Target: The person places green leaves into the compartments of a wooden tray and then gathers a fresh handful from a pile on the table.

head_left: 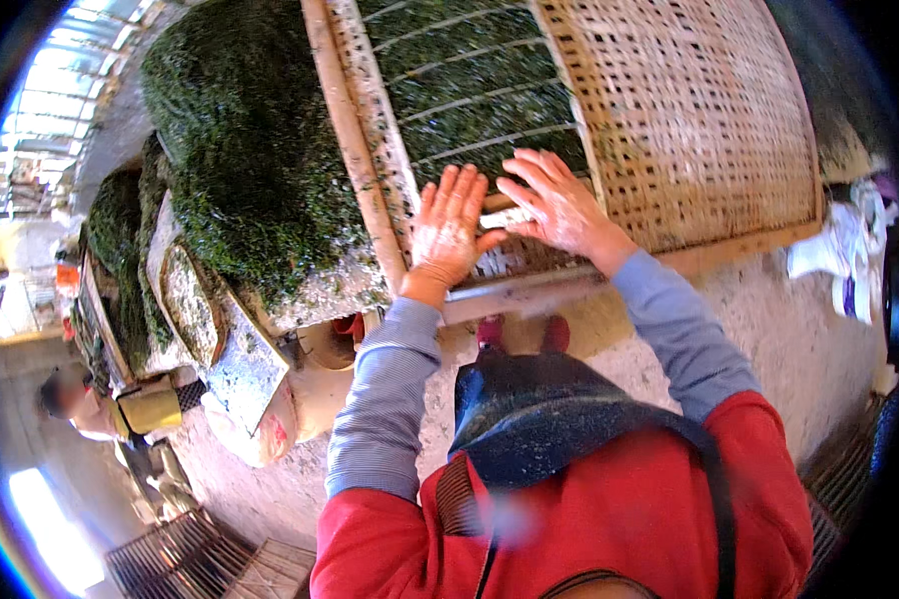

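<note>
Both my hands reach over the near end of a wooden-edged frame (509, 295) filled with dark green shredded plant matter (459, 90), crossed by several thin pale slats (479, 65). My left hand (449, 228) is open, its fingers stretched forward at the frame's left side. At the right, my right hand (561, 208) is open too, with fingers apart over the near edge of the green matter. A short pale strip (506, 217) shows between the two thumbs; I cannot tell whether either hand touches it. Beside my right hand spreads a woven bamboo mat (684, 120).
Left of the frame is a large heap of green plant matter (255, 150). Further left stand more heaps (120, 240), a grey board (245, 374) and another person (95, 411). White bags (837, 250) sit at the right. Slatted racks (180, 554) lie at the lower left.
</note>
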Available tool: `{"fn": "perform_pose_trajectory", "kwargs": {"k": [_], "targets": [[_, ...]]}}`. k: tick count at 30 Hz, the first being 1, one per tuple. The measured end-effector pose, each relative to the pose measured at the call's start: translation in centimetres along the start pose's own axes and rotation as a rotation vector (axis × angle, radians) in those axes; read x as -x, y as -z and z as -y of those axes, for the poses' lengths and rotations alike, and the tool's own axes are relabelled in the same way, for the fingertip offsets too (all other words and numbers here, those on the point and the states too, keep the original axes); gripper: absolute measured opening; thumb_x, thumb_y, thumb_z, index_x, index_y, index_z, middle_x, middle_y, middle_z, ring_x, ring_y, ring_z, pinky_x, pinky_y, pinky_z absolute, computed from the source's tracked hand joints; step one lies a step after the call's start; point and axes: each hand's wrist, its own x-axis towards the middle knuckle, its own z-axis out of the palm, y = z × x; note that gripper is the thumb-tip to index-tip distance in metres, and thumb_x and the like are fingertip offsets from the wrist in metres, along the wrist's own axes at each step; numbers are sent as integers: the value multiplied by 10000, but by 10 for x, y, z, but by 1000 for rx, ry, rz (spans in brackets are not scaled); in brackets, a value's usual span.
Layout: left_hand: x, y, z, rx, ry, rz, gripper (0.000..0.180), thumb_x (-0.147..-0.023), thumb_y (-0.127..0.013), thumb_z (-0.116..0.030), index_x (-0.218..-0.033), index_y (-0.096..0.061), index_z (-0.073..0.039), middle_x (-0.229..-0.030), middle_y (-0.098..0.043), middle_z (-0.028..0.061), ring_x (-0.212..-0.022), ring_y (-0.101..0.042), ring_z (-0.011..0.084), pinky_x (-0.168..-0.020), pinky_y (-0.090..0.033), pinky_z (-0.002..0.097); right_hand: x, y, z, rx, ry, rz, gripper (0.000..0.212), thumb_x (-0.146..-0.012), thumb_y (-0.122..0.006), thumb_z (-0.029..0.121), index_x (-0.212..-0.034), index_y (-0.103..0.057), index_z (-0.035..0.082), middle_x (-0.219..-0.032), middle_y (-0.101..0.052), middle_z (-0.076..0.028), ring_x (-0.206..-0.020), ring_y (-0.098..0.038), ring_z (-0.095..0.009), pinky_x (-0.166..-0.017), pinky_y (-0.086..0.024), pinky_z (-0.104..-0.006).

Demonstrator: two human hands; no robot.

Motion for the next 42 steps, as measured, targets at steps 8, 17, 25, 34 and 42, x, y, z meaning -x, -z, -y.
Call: {"fn": "perform_pose_trajectory", "kwargs": {"k": [8, 17, 25, 34, 42], "targets": [[2, 1, 7, 44, 61, 30, 763, -655, -667, -481, -1275, -455, -92, -1381, -382, 81, -1297, -320, 277, -1031, -283, 464, -15, 9, 6, -285, -71, -163, 590, -730, -685, 273, -1236, -470, 60, -1300, -387, -191, -1182, -404, -386, -982, -346, -469], [25, 6, 27, 278, -63, -22, 521, -744, -602, -429, -1114, -569, -63, -1169, -536, 154, -1175, -435, 318, -1029, -273, 486, -196, -69, 77, -1139, -537, -316, 621, -758, -719, 132, -1288, -402, 67, -1256, -484, -117, -1128, -491, -216, -920, -432, -343], [225, 58, 155, 63, 520, -299, 242, -684, -599, -40, -925, -608, -23, -1123, -555, 142, -1153, -451, 366, -942, -387, 462, -228, -203, 184, -409, -55, 332, 1060, -591, -808, 269, -1425, -157, 194, -1422, -178, -231, -1288, -225, -445, -1059, -235, -505], [268, 86, 239, 123, 594, -392, 227, -672, -585, 21, -888, -621, -37, -1102, -572, 110, -1126, -483, 343, -909, -413, 443, -302, -321, 183, -289, 17, 163, 298, -698, -640, 122, -992, -614, 162, -1000, -553, -127, -880, -537, -308, -727, -458, -416], [223, 136, 300, 425, 661, -678, 167, -757, -553, 49, -902, -615, -5, -1014, -608, 145, -936, -594, 290, -819, -480, 350, -331, -224, 190, -807, -489, 378, 254, -665, -643, 124, -899, -661, 28, -746, -654, -100, -646, -581, -97, -598, -474, -270]]}}
